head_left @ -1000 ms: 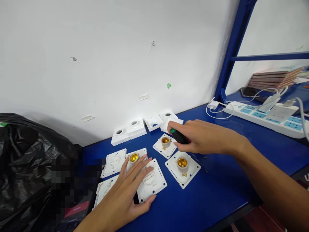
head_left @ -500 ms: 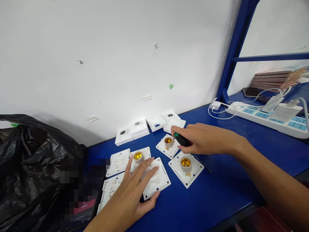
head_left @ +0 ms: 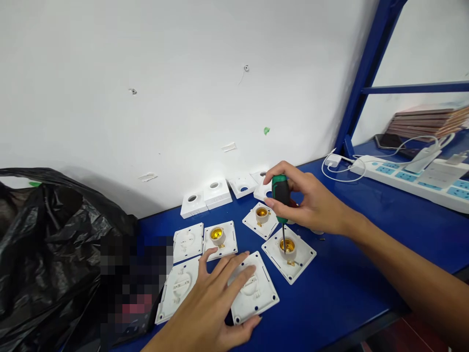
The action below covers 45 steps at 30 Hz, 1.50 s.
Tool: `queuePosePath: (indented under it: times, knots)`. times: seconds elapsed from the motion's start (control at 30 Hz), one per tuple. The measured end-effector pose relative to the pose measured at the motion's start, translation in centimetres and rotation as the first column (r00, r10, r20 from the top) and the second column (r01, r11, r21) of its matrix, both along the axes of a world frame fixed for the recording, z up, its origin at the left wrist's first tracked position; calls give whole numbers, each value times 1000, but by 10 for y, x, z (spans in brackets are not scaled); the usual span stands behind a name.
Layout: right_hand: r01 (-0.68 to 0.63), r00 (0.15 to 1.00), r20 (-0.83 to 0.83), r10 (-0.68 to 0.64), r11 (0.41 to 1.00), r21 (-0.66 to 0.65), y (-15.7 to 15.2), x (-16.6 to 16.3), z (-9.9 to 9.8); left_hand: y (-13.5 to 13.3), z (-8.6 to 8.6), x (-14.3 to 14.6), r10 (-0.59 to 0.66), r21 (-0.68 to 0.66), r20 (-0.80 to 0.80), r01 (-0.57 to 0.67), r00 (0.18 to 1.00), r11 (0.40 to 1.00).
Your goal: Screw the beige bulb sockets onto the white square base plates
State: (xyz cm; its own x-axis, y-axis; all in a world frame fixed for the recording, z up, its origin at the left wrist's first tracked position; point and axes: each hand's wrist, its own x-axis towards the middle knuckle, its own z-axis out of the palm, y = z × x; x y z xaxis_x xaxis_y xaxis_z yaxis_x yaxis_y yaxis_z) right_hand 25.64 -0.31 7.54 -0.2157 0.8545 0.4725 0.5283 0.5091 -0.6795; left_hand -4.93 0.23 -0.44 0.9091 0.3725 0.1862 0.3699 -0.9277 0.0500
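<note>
My right hand (head_left: 311,200) is closed around the green and black handle of a screwdriver (head_left: 280,195). The screwdriver stands nearly upright, its thin shaft reaching into the gold-coloured socket of a bulb holder (head_left: 287,248) on a square white base. Whether the tip touches a screw is too small to tell. My left hand (head_left: 216,298) grips a bare white base plate (head_left: 264,283), fingers spread over its top and thumb at its front edge. Beyond it lie two more bulb holders, one at the left (head_left: 217,236) and one farther back (head_left: 262,215).
Two further bare plates, an upper one (head_left: 187,242) and a lower one (head_left: 179,283), lie at left. Several white covers (head_left: 218,195) line the wall. A black plastic bag (head_left: 54,234) is far left; a power strip (head_left: 414,178) with cables sits right on the blue table (head_left: 351,293).
My right hand has tilted the screwdriver upright and brought its shaft into the nearest bulb holder. My left hand has drawn its plate nearer and turned it slightly. The view has shifted a little.
</note>
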Motion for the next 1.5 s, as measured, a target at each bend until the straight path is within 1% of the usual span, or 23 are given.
queuePosePath:
  times: [0.1, 0.17, 0.33, 0.4, 0.5, 0.67, 0.87, 1.03, 1.2, 1.33, 1.43, 1.5]
  knots:
    - [14, 996, -88, -11, 999, 37, 0, -10, -8, 1, 3, -1, -3, -58, -33, 2, 999, 998]
    - [2, 995, -103, 0, 1000, 23, -1, -13, -10, 2, 6, -2, 1, -84, -45, -5, 999, 996]
    - [-100, 992, 60, 108, 987, -124, -4, -11, -5, 3, 8, -5, 0, -106, -39, -4, 999, 994]
    - [-111, 988, 95, 125, 984, -142, -3, -10, -4, 3, 7, -5, -8, -109, -19, 6, 1000, 994]
    - [-116, 983, 125, 131, 985, -125, -1, -11, -7, 3, 7, -5, -23, -104, 14, 24, 1000, 994]
    - [-155, 970, 175, 166, 985, -76, 1, -17, -14, 2, 8, -5, -22, -95, 16, 24, 1000, 995]
    - [-131, 973, 193, 129, 991, -2, -1, -17, -13, 2, 9, -5, -19, -99, 14, 21, 1000, 995]
    - [-156, 963, 223, 153, 988, -6, -3, -15, -12, 2, 8, -5, -21, -99, -7, 20, 1000, 995]
    - [-189, 942, 276, 189, 982, -25, -4, -18, -9, 5, 8, -4, -19, -130, -10, 17, 1000, 991]
    - [-181, 954, 240, 180, 983, -20, -5, -15, -8, 4, 10, -3, -21, -140, -5, 20, 1000, 990]
    - [-152, 975, 166, 148, 988, 12, -6, -13, -9, 3, 9, -4, -10, -160, 2, 10, 1000, 987]
    - [-132, 988, 91, 126, 989, 61, -6, -15, -12, 2, 8, -4, 5, -185, 17, -2, 1000, 983]
